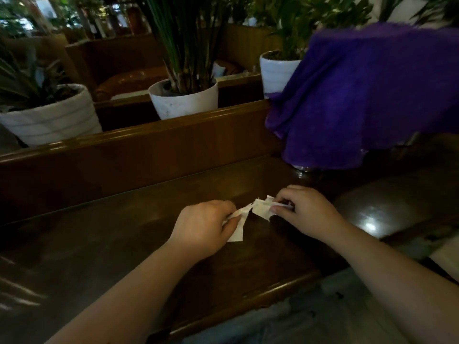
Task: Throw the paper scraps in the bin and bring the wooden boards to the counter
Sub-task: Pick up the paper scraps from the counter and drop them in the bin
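Note:
White torn paper scraps (259,210) lie bunched between my two hands on a dark wooden table (111,244). My left hand (202,227) pinches a strip of paper that hangs down from its fingers. My right hand (306,212) grips the crumpled scraps at their right side. Both hands rest low on the tabletop, close together. No bin and no wooden boards are in view.
A purple cloth (367,95) drapes over something at the right, with a metal base showing under it. A wooden partition (139,155) runs behind the table, carrying white plant pots (183,99) (49,115) (278,69). A dark glossy seat (397,204) sits at the right.

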Demonstrator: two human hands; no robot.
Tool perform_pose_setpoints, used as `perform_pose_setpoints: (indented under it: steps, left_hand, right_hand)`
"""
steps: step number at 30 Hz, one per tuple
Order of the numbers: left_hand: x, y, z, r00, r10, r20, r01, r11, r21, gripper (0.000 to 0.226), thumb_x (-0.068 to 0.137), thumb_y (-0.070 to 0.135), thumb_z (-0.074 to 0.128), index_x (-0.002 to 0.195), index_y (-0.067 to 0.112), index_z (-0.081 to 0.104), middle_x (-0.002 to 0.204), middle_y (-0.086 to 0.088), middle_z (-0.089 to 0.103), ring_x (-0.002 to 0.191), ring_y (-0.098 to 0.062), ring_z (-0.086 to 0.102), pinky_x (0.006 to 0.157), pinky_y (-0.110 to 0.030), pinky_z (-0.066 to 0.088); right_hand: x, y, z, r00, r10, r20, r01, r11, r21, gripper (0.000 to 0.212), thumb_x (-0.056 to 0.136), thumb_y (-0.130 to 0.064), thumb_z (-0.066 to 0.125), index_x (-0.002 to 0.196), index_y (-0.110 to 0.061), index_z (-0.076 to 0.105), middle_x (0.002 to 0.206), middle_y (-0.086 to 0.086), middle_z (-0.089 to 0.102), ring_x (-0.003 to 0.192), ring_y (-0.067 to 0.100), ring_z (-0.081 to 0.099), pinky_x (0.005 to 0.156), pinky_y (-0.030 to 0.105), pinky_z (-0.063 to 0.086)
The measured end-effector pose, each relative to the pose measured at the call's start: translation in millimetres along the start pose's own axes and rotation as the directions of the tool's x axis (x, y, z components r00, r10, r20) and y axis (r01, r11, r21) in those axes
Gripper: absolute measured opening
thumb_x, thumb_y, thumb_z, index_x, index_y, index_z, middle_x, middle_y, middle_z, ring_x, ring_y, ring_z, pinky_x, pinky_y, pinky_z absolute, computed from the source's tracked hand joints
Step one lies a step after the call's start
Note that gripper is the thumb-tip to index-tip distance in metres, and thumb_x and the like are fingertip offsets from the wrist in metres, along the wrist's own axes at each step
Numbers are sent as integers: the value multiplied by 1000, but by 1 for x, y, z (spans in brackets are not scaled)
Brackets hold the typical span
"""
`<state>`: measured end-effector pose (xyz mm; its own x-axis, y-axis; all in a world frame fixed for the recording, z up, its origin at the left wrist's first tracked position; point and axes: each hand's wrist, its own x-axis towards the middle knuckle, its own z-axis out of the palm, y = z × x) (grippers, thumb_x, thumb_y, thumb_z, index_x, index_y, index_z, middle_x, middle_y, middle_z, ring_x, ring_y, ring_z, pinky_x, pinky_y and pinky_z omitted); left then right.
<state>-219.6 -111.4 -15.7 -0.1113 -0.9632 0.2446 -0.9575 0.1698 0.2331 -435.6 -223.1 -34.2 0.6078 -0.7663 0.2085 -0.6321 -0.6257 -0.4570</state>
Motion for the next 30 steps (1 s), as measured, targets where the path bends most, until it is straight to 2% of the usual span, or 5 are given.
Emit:
perform_pose_setpoints:
  steps: [12,17,22,27,30]
  left_hand:
    - [-29,52,15,933,357,57,-346,927,-144,17,90,43,46,88,32,59,71,13,56,61,-2,50,48,-26,43]
    - [-45,96,37,858,510,50,-489,844,-219,17,90,39,49,83,27,59,69,8,57,58,-9,52,44,-28,39]
    - [-66,130,71,814,566,135,-518,811,-273,18,91,38,52,81,24,59,69,7,56,64,-16,58,50,-35,47]
    - [-82,165,123,792,574,208,-519,812,-266,20,89,34,55,85,16,64,81,-5,66,75,-25,60,54,-34,41]
    - [-90,192,167,780,566,268,-493,819,-294,23,90,32,55,83,13,64,79,-7,66,73,-27,59,52,-32,32]
  right_hand:
    - [-191,-25,-17,845,469,-255,-468,881,71,14,84,-33,68,79,-22,62,72,-10,56,65,5,52,53,15,35]
    - [-266,-36,-21,750,608,-260,-605,790,103,16,86,-28,68,82,-13,67,77,6,63,70,19,58,61,38,44]
    - [-322,-25,-4,642,723,-256,-686,691,229,12,86,-26,68,81,-15,67,73,2,62,66,13,57,55,25,41]
    - [-379,10,36,528,822,-215,-745,570,346,15,88,-25,65,86,-10,65,79,11,65,71,23,61,63,38,47]
    - [-418,41,63,432,891,-140,-779,447,439,11,89,-27,63,89,-17,64,79,6,66,66,18,64,55,33,47]
